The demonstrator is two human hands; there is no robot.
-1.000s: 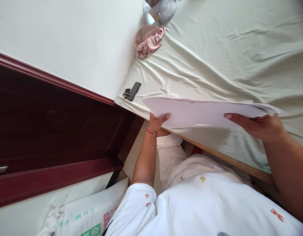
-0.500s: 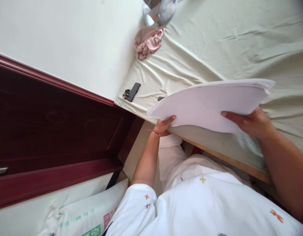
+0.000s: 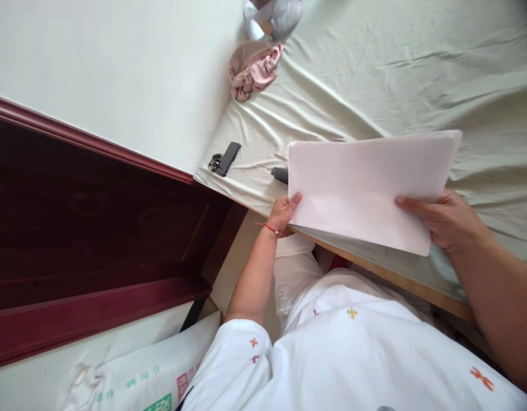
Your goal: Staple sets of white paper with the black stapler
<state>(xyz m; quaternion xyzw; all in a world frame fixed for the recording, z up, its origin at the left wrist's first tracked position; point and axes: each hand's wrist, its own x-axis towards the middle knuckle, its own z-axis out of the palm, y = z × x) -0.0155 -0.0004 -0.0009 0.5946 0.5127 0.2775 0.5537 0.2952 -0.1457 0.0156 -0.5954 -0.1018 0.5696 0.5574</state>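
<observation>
A stack of white paper [image 3: 361,188] is held between my two hands, over the near edge of a surface covered in pale green cloth. My left hand [image 3: 284,212], with a red string bracelet at the wrist, grips the stack's left edge, thumb on top. At the right end, my right hand [image 3: 447,220] is closed on the stack, its thumb flat on the top sheet and its other fingers mostly hidden beneath. The paper lies nearly flat, its edges fairly even. Just left of it, a black object [image 3: 280,174] is partly covered by the stack.
On the pale green cloth [image 3: 400,68] are a black flat phone-like object [image 3: 229,158] with small dark items beside it, a crumpled pink cloth [image 3: 255,71] and plastic bags [image 3: 284,17]. A dark red wooden panel [image 3: 87,228] stands at left, above a white printed sack [image 3: 147,371].
The bowed paper stack has flattened and its edges are more even. Its left edge has shifted right, uncovering more of the black object. Both hands still hold it.
</observation>
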